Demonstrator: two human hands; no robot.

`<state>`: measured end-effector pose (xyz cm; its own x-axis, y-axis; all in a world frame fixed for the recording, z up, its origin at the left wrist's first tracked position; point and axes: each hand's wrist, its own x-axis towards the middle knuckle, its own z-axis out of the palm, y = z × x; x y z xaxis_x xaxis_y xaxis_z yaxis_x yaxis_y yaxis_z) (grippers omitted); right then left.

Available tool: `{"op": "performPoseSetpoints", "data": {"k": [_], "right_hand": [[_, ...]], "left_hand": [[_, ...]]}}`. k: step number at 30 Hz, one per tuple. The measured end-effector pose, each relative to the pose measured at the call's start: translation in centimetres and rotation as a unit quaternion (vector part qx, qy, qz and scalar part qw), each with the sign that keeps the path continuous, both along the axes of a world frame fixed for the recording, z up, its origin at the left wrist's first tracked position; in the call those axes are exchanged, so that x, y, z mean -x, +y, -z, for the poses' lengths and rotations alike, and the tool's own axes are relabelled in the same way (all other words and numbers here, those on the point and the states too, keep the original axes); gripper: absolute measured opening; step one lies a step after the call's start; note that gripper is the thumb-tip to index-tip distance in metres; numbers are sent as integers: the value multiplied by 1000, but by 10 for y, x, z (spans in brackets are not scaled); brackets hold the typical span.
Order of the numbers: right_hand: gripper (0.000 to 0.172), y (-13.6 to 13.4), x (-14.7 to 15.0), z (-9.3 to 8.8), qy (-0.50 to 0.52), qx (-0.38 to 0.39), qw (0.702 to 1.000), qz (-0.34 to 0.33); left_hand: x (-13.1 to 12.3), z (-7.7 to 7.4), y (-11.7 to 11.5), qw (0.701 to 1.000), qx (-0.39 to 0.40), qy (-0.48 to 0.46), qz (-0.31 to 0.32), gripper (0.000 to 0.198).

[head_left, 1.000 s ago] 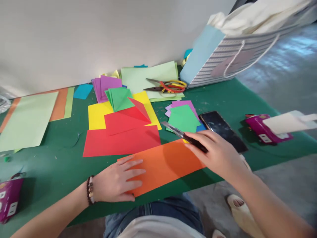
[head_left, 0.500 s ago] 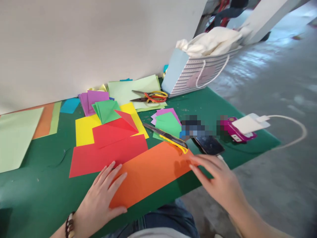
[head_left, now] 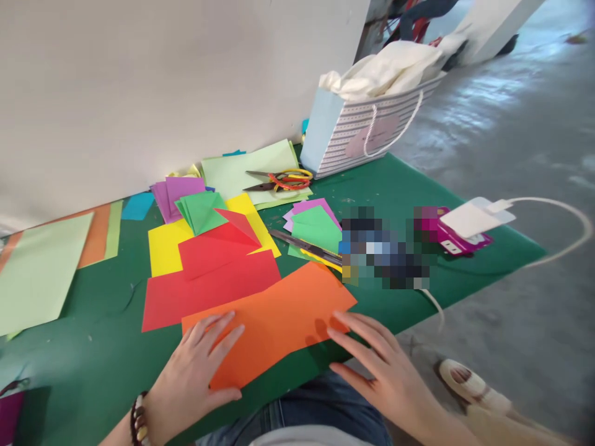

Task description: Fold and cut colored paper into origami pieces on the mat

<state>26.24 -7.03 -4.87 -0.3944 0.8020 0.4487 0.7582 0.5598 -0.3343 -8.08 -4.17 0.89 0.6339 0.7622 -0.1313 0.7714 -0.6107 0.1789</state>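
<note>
At the frame's lower centre, your left hand point(head_left: 198, 365) lies spread on the orange paper point(head_left: 279, 313), your right hand point(head_left: 383, 365) loosely splayed by its right end.

Cutter point(head_left: 312, 249) behind the front sheet point(head_left: 274, 316), scissors point(head_left: 279, 180) farther back, bag point(head_left: 357, 133) to their right.

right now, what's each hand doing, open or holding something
Left hand: open, spread over the orange paper.
Right hand: open, holding nothing, at the paper's right end.

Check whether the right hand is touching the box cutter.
Apart. The head view shows uncovered orange paper between the right hand and the box cutter.
</note>
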Motion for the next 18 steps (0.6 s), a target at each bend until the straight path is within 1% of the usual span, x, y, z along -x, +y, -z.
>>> {"op": "performPoseSetpoints", "data": {"k": [1,3,5,8,10,11,12,15,18], "right_hand": [[43,1,-2,1,-25,5,1000,3],[48,3,-3,1,-74,8,997,-17],[43,1,-1,2,-89,-7,995,-46],[28,-6,7,1,-56,-39,996,-61],[26,-10,12,-1,-27,-51,996,-73],[26,-11,13,-2,-16,-57,995,-82],[26,-11,14,-4,-8,-61,994,-92],[27,-7,11,-8,10,-62,991,-120],[29,-3,4,-12,-3,-30,986,-161]], "left_hand": [[2,0,-3,1000,-1,-1,7,75],[6,-1,-9,1000,-12,0,19,70],[10,0,-16,999,-24,6,31,73],[12,5,-27,998,-36,27,40,90],[10,8,-34,997,-51,43,35,105],[9,8,-37,996,-62,50,31,108],[7,8,-39,995,-74,57,31,106],[5,0,-46,992,-104,64,42,87],[4,-11,-53,992,-113,52,35,76]]}}
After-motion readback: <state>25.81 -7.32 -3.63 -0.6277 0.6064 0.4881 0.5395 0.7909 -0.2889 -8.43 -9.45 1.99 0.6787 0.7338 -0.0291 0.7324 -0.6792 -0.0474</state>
